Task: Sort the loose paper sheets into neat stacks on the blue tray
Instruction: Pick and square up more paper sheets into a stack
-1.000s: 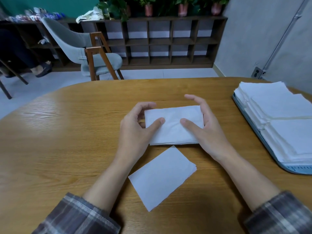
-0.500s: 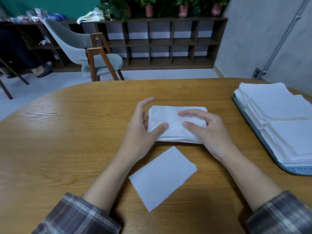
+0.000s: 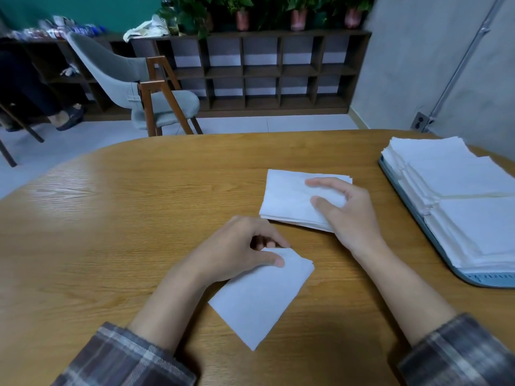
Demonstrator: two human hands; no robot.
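Because we judge such paper limp and light (it may slide), our left hand (image 3: 237, 252) pinches the single thin white sheet (image 3: 264, 299) by its corner at 6 o'clock, our right hand (image 3: 351, 218) clasping the white paper stack (image 3: 287, 199) at 1 o'clock.

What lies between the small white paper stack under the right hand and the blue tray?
Nothing: only bare wooden tabletop separates them, seen in the head view.

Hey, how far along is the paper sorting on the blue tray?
Done: neat stacks of white paper sheets sit on the blue tray. In hand: the right hand grips a small white paper stack on the wooden table; the left hand pinches a single loose white sheet. Left: both need moving onto the tray.
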